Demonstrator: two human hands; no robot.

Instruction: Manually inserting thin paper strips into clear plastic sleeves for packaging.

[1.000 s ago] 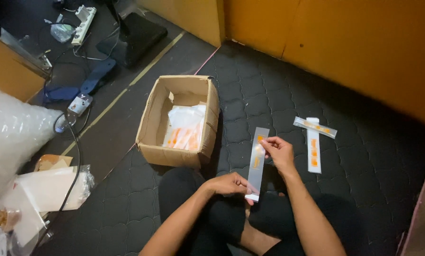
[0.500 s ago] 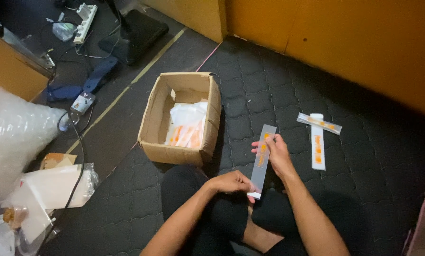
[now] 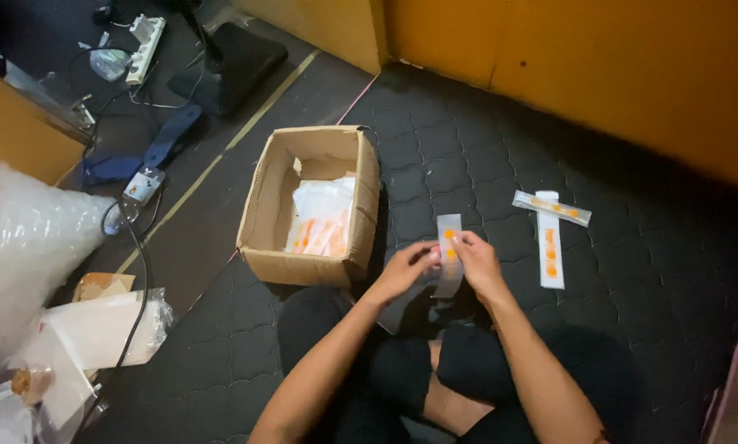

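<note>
1. Both hands have come together since the earlier frame: the left hand (image 3: 408,268) has risen from the strip's lower end to meet the right hand (image 3: 474,261).
2. Each hand pinches one clear strip (image 3: 449,247) with orange marks, held upright between them.
3. Two more strips (image 3: 550,247) lie crossed on the dark floor, right of the right hand.
4. One open cardboard box (image 3: 270,222) of white packets sits just left of the left hand.
</note>
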